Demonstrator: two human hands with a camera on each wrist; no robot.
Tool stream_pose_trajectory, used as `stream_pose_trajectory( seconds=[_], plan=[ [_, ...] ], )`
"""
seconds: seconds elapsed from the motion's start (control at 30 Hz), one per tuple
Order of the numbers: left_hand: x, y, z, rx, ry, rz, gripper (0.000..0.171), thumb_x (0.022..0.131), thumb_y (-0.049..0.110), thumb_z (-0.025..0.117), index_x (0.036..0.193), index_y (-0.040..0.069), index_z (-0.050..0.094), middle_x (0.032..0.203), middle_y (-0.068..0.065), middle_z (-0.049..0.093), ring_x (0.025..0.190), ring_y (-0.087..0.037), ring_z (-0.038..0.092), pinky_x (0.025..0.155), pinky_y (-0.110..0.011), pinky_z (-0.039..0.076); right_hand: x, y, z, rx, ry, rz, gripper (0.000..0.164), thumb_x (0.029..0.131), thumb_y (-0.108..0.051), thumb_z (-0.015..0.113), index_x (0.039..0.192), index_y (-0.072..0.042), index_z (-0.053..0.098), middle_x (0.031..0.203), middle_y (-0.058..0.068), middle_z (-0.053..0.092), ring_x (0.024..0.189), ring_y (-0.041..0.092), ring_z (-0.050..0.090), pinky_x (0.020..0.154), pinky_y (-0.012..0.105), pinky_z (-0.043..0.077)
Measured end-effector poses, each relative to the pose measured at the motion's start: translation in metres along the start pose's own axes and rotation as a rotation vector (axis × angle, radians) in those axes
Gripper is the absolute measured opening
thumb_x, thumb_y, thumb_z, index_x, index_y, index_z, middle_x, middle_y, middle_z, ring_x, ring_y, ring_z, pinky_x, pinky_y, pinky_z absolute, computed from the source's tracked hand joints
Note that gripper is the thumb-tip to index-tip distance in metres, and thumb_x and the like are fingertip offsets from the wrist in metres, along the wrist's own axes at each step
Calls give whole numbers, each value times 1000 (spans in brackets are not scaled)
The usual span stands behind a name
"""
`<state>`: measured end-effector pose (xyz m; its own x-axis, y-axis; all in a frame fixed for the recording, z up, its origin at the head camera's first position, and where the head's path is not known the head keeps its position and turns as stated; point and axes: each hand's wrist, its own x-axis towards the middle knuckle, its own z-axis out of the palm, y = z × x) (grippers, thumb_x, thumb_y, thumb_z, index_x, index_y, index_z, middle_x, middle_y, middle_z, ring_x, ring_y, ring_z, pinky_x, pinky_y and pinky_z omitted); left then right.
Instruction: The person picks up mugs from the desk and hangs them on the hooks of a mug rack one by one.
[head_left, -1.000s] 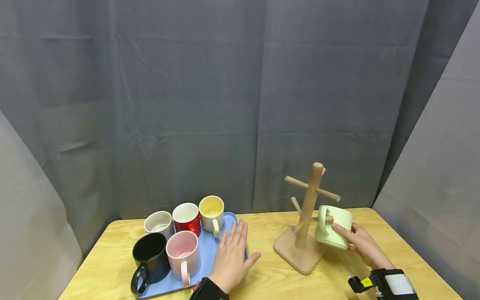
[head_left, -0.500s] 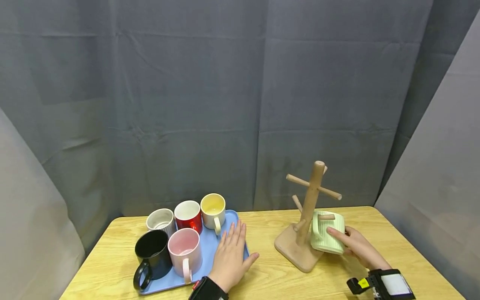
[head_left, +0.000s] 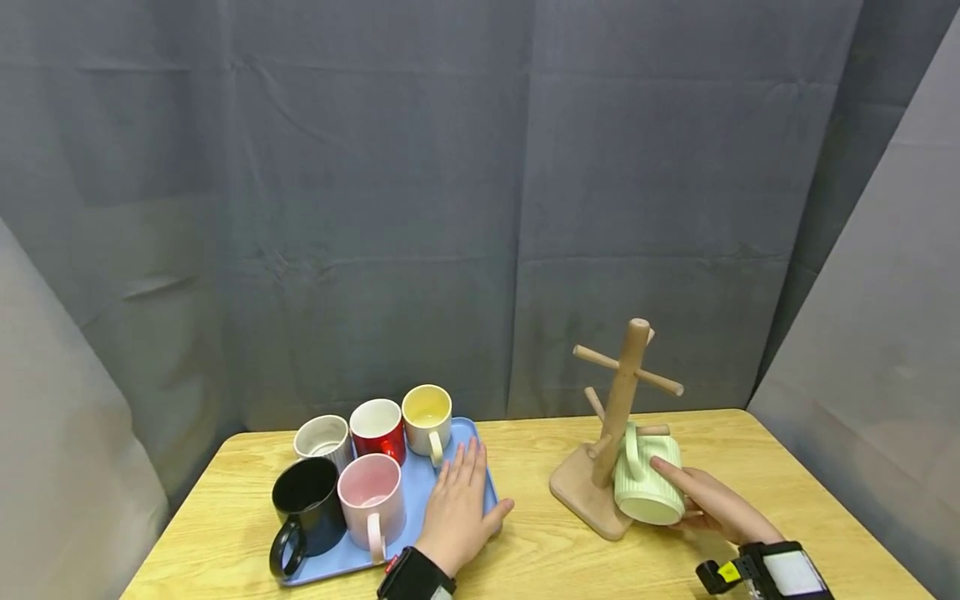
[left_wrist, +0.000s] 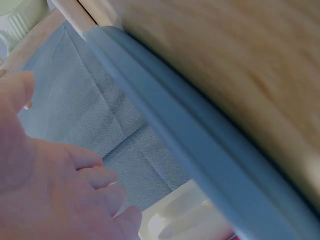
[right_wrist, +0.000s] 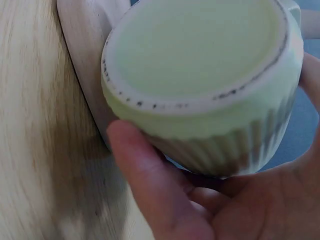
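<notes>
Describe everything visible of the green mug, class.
The green mug is pale, ribbed-sided and ceramic-looking, with a loop handle. Its smooth base, edged by a pale, dark-speckled ring, faces the person, and its mouth is hidden. It is tilted beside the wooden rack, held by the person's right grip. Whether the handle loops around a peg is unclear.

The head view looks forward-down; both closer wrist views share its green mug [head_left: 645,488].

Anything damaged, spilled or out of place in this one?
Only dark specks along the pale base ring of the green mug in the right wrist view; wear or dirt, I can't tell. The mug is tilted, but the right hand holds it. No spill shows.
</notes>
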<state>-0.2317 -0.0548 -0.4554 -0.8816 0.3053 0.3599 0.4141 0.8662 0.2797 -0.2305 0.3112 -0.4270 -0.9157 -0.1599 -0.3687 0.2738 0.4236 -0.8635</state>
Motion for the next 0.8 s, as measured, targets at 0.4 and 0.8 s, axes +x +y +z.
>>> stream_pose_trajectory(
  seconds=[0.4,0.8],
  plan=[
    [-1,-1,3,-8,-19,-28,82,89,50,61,148,0,36,157,-18,36,146,-34,36,118,-51,32,-14,-20,-3,-293,164,-18,91,99,-61,33,143,17,23,128,37,50,102,37,65,83,48,57],
    [0,-3,3,-29,-56,-56,81,90,50,61,149,1,36,158,-17,34,148,-34,33,119,-51,30,-42,-68,102,-806,698,-1312,32,97,-28,53,119,-10,66,115,1,68,107,15,61,106,12,36]
  ],
)
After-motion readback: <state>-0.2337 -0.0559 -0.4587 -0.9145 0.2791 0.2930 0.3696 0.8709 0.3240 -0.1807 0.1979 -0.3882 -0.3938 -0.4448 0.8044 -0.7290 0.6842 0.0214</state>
